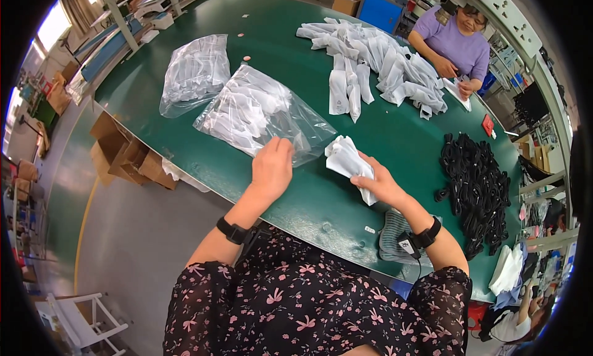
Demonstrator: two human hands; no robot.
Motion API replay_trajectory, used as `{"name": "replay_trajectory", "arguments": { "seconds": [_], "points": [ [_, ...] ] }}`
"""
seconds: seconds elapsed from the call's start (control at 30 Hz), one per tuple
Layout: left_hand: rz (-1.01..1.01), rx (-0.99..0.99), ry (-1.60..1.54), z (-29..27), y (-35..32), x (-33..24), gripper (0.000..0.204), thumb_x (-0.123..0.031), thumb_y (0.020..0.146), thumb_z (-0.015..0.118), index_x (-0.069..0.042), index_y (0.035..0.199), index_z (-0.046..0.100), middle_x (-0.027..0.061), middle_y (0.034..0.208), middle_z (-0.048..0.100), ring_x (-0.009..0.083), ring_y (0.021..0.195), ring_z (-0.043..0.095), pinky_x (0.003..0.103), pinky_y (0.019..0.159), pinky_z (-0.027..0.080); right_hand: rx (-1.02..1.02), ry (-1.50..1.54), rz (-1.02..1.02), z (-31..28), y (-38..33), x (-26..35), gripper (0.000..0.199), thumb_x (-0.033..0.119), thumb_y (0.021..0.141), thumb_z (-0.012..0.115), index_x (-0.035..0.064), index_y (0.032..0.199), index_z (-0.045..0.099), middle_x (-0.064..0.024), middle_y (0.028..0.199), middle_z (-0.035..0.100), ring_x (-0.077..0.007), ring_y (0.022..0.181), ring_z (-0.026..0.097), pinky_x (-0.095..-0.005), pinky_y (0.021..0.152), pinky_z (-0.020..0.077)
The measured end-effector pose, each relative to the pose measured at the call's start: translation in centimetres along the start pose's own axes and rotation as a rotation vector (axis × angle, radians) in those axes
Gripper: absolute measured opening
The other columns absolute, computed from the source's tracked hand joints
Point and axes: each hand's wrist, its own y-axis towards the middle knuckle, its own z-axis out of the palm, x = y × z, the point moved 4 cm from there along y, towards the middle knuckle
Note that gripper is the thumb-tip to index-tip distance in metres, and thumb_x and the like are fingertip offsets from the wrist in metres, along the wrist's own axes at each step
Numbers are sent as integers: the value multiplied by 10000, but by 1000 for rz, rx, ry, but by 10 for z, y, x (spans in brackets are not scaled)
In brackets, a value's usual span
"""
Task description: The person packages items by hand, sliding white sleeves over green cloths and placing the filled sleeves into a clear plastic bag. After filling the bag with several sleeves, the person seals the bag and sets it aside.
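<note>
A large clear plastic bag, partly filled with small white packets, lies flat in front of me. My left hand has its fingers closed on the bag's near edge, close to its open-looking end on the right. In my right hand is a bundle of white packets, held just above the table beside the bag's end. The fingers wrap round its right side. What the packets contain cannot be made out. Behind the bag lies another clear bag full of similar packets.
On the green table, a heap of white packets lies far right and coiled black cables lie right. A co-worker handles a white packet at the far edge. A striped cloth sits by my right forearm; cardboard boxes stand left.
</note>
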Motion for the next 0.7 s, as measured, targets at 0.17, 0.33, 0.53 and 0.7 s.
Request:
{"name": "replay_trajectory", "arguments": {
  "seconds": [0.17,0.33,0.53,0.7],
  "points": [
    [-93,-125,-380,-30,8,0,64,-43,880,639,-15,883,581,89,653,523,177,544,481,300,529,421,190,230,122,1,-1,37,808,306,845,718,7,1480,317,-118,1093,609,-151,963,579,-285,880,456],
    [-70,-114,-352,-58,10,-8,111,-53,890,627,1,824,556,149,699,566,302,570,534,366,539,430,468,342,-110,31,28,85,767,297,850,713,21,1470,355,-56,1056,595,-106,860,575,-258,792,475],
    [-54,-247,-255,-96,6,4,149,-40,890,637,0,775,551,93,635,506,177,536,440,294,504,378,288,121,-213,61,78,97,752,323,837,723,-2,1433,400,-58,1012,618,-123,861,582,-270,769,481],
    [-57,-217,-116,-108,-4,2,205,-54,876,670,0,738,529,58,594,479,138,503,381,273,475,335,74,552,144,56,96,59,749,354,820,732,-10,1403,435,-69,1072,607,-130,946,569,-268,837,463]
  ]
}}
